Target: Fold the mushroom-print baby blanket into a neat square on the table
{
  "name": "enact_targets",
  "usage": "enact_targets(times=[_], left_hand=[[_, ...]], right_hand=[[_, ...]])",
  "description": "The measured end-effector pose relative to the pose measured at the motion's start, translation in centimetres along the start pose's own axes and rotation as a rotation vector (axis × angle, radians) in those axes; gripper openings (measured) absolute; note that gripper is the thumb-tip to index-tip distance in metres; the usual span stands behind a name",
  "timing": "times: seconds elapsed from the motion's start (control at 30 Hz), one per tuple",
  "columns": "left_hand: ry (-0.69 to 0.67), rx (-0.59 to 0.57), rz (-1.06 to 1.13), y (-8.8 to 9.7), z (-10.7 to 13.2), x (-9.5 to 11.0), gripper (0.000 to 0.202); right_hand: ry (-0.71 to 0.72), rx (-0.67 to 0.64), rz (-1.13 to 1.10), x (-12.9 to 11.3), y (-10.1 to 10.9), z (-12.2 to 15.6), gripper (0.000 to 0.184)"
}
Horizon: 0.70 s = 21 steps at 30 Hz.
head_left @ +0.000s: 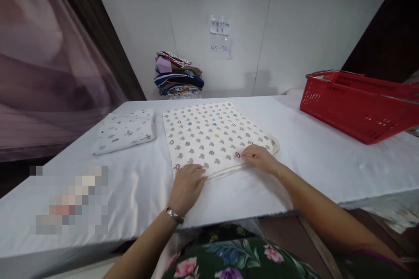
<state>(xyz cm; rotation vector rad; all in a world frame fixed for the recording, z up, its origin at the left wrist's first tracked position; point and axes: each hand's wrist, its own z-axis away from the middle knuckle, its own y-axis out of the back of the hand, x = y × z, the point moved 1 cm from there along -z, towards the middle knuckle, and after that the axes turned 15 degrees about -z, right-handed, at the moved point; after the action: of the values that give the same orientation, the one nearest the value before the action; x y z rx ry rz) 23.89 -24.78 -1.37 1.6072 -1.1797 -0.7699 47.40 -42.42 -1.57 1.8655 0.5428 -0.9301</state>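
Note:
A folded white cloth (209,137) with grey mushroom prints and a few coloured ones lies flat in the middle of the white-covered table. On its near left corner rests my left hand (187,187), open, fingers stretched over the edge; a metal-banded watch or bracelet (174,215) is on that wrist. My right hand (262,159) lies on the near right part, open, with its fingertips touching the print and its thumb mostly hidden. The layered edges of the cloth show between my hands and curve round at the right corner.
Left of the cloth lies a smaller folded white cloth (126,132) with grey prints. A stack of folded fabrics (179,74) stands by the back wall, near paper signs (220,37). A red plastic basket (353,107) sits at right. A blurred patch (70,200) covers the left front.

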Motion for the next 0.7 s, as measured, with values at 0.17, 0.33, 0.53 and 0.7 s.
enact_targets(times=[0.17, 0.33, 0.53, 0.7], left_hand=[[-0.083, -0.087, -0.004, -1.6, -1.6, 1.9, 0.014], [-0.036, -0.151, 0.044, -2.4, -2.2, 1.3, 0.016], [-0.043, -0.201, 0.087, -2.2, -3.1, 1.1, 0.022], [-0.122, -0.146, 0.043, -2.3, -2.3, 1.5, 0.027]], right_hand=[[0.046, -0.241, 0.078, -1.1, -2.7, -1.9, 0.014], [0.042, -0.236, 0.071, 0.2, -3.4, -2.2, 0.014], [0.076, -0.146, -0.002, 0.9, -3.5, -1.3, 0.018], [0.125, -0.218, 0.112, 0.1, -3.4, -0.4, 0.018]])
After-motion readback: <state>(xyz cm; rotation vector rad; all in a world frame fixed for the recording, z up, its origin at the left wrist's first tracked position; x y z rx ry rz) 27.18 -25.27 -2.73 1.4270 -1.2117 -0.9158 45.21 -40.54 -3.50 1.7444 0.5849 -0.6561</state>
